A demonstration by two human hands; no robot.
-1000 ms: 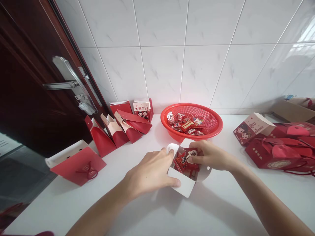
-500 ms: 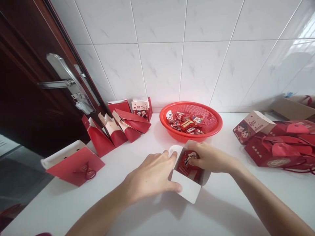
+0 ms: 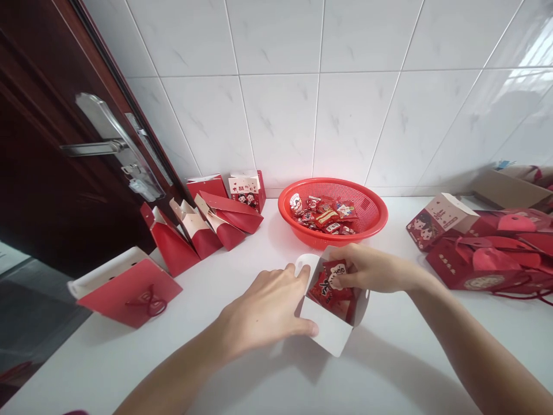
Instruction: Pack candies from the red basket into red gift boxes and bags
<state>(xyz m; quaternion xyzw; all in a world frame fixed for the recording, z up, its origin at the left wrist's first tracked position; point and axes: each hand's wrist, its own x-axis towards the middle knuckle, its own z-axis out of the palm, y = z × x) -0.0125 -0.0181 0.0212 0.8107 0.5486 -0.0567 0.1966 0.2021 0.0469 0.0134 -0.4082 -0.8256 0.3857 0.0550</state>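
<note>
Smooth card box (image 3: 330, 334), plastic basket (image 3: 367, 212), glossy tiles (image 3: 280, 127), shiny metal handle (image 3: 91, 148).

Tabletop (image 3: 199, 300) bordered along far edge by tiled wall (image 3: 280, 121); dark door (image 3: 34, 184) noted past left edge, cardboard box (image 3: 507, 190) toward far right corner.

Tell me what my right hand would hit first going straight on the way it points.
Your right hand would likely meet the red candy packets inside the open gift box first, though depth there is unclear.
</note>
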